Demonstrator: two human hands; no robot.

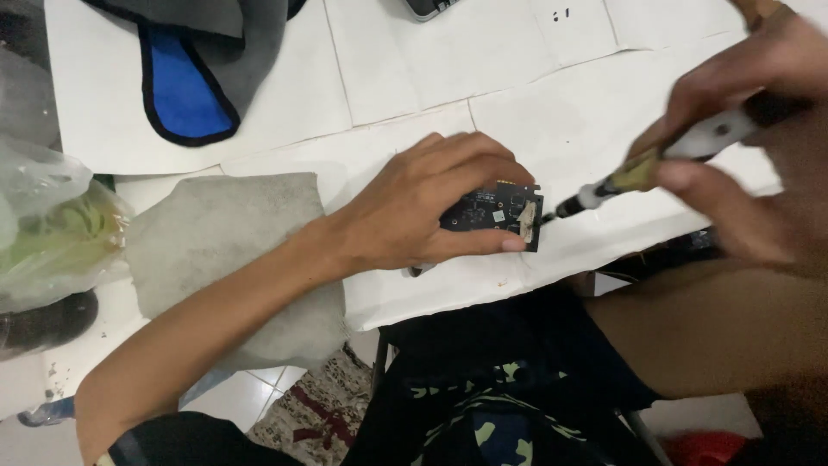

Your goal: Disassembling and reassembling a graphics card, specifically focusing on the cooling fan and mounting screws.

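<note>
My left hand (423,207) grips a small black circuit board (483,210) and holds it flat on white paper sheets (414,78); fingers cover its top and my thumb runs along its near edge. A pale patch sits at the board's right end (529,214). My right hand (750,147) holds a screwdriver (655,164) with a white and yellowish handle and black shaft. Its tip touches the board's right edge. The right hand is blurred and close to the camera.
A grey cloth (233,250) lies left of my forearm. A grey and blue fabric item (185,86) lies at the back left. A clear plastic bag (47,224) with green contents is at the far left. My lap in camouflage shorts (483,406) is below.
</note>
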